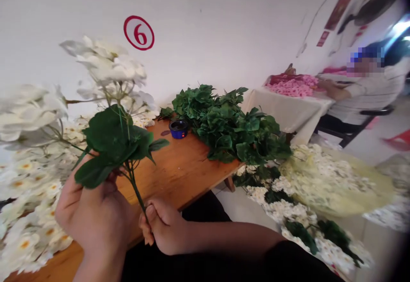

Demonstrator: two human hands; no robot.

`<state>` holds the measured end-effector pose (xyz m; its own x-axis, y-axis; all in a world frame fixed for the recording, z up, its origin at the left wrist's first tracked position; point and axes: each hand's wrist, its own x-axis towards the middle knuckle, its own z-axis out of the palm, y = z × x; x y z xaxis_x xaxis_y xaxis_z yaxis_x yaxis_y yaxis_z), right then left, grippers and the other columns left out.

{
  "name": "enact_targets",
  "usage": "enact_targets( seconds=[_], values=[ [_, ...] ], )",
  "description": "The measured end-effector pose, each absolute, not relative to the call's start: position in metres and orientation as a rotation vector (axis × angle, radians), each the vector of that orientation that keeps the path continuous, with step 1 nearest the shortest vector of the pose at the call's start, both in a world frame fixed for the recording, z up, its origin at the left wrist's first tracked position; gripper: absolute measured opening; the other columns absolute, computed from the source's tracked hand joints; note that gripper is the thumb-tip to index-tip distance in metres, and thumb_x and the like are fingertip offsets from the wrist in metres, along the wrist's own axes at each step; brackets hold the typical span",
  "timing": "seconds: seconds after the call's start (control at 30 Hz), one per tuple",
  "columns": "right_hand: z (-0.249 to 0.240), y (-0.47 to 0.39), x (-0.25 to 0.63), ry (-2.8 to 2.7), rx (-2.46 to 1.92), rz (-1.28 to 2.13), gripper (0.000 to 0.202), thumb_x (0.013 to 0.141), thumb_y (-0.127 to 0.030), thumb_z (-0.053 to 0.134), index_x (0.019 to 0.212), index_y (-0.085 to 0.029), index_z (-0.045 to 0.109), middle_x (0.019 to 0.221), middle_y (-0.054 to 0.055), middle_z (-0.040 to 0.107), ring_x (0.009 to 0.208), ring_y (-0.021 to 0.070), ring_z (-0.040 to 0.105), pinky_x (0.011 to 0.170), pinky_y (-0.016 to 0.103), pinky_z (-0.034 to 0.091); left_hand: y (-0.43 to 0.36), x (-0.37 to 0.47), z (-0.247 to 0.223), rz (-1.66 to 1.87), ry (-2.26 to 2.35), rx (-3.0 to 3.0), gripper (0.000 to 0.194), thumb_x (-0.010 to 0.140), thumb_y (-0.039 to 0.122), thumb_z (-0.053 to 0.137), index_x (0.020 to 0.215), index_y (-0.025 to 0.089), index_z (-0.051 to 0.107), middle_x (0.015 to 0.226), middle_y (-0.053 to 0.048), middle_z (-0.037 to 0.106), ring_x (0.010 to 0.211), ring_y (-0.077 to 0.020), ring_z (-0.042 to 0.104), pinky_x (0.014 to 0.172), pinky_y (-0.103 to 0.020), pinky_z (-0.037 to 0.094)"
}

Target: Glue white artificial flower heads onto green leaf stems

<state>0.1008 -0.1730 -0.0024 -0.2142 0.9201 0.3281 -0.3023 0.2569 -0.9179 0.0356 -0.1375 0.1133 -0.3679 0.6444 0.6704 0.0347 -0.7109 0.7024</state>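
An artificial flower bunch (110,66) with white blossoms and dark green leaves is held up over the left part of the wooden table (173,171). My right hand (165,226) grips its green stem near the lower end, thumb pressed against it. My left hand (99,207) is curled behind and below the leaves, close to where the branches meet the stem; the leaves cover its fingertips, so what they pinch there is hidden. Loose white flowers (28,205) with yellow centres lie heaped beside and beneath my left hand.
A small blue pot (178,129) with a red light stands on the table near a large pile of green leaves (230,124). White flower bunches (297,213) lie on the floor at right, some under yellowish film (339,183). A person (361,89) sits at a cloth-covered table (288,107) holding pink flowers.
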Motion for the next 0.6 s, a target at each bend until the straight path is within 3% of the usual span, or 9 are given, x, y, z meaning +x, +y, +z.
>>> enact_targets(
  seconds=[0.07, 0.2, 0.3, 0.37, 0.5, 0.6],
  values=[
    [0.003, -0.175, 0.101, -1.182, -0.615, 1.227, 0.049, 0.095, -0.069, 0.031, 0.082, -0.023, 0.044, 0.055, -0.009, 0.039, 0.040, 0.0080, 0.036, 0.045, 0.024, 0.039, -0.150, 0.042, 0.118, 2.202, 0.818, 1.286, 0.025, 0.086, 0.026, 0.064, 0.111, 0.023, 0.069, 0.109, -0.001, 0.070, 0.093, -0.0173, 0.067, 0.087, -0.038, 0.056],
    [0.030, -0.176, 0.118, -1.010, -0.587, 1.111, 0.048, 0.093, -0.069, 0.036, 0.079, -0.024, 0.043, 0.054, -0.009, 0.037, 0.040, 0.0081, 0.034, 0.043, 0.023, 0.034, -0.175, 0.041, 0.106, 1.811, 0.655, 1.360, 0.025, 0.086, 0.029, 0.063, 0.108, 0.028, 0.074, 0.133, -0.004, 0.065, 0.108, -0.0289, 0.069, 0.084, -0.044, 0.060],
    [0.071, -0.180, 0.157, -0.898, -0.521, 0.938, 0.045, 0.091, -0.068, 0.041, 0.076, -0.026, 0.038, 0.054, -0.010, 0.034, 0.038, 0.0084, 0.031, 0.040, 0.024, 0.034, -0.173, 0.027, 0.076, 1.645, 0.686, 1.444, 0.016, 0.084, 0.035, 0.067, 0.091, 0.025, 0.078, 0.111, -0.006, 0.075, 0.104, -0.0312, 0.070, 0.087, -0.048, 0.059],
    [0.102, -0.187, 0.196, -0.839, -0.461, 0.720, 0.039, 0.094, -0.060, 0.045, 0.076, -0.026, 0.037, 0.056, -0.010, 0.032, 0.038, 0.0093, 0.031, 0.043, 0.026, 0.039, -0.158, 0.014, 0.050, 1.507, 0.876, 1.525, 0.019, 0.082, 0.038, 0.070, 0.087, 0.021, 0.078, 0.092, -0.007, 0.078, 0.090, -0.0281, 0.073, 0.086, -0.044, 0.059],
    [0.148, -0.214, 0.289, -0.664, -0.475, 0.220, 0.027, 0.092, -0.046, 0.056, 0.077, -0.026, 0.043, 0.059, -0.008, 0.029, 0.043, 0.0100, 0.030, 0.047, 0.026, 0.036, -0.115, -0.011, 0.003, 1.198, 1.218, 1.599, 0.037, 0.081, 0.050, 0.068, 0.092, 0.017, 0.077, 0.088, -0.008, 0.078, 0.088, -0.0253, 0.072, 0.091, -0.038, 0.054],
    [0.157, -0.228, 0.350, -0.597, -0.666, -0.033, 0.033, 0.094, -0.053, 0.043, 0.076, -0.026, 0.048, 0.061, -0.007, 0.030, 0.041, 0.0083, 0.024, 0.045, 0.027, 0.029, -0.095, -0.022, -0.017, 1.107, 1.312, 1.574, 0.047, 0.081, 0.057, 0.065, 0.094, 0.013, 0.075, 0.085, -0.009, 0.077, 0.082, -0.0234, 0.071, 0.081, -0.033, 0.054]
  ],
)
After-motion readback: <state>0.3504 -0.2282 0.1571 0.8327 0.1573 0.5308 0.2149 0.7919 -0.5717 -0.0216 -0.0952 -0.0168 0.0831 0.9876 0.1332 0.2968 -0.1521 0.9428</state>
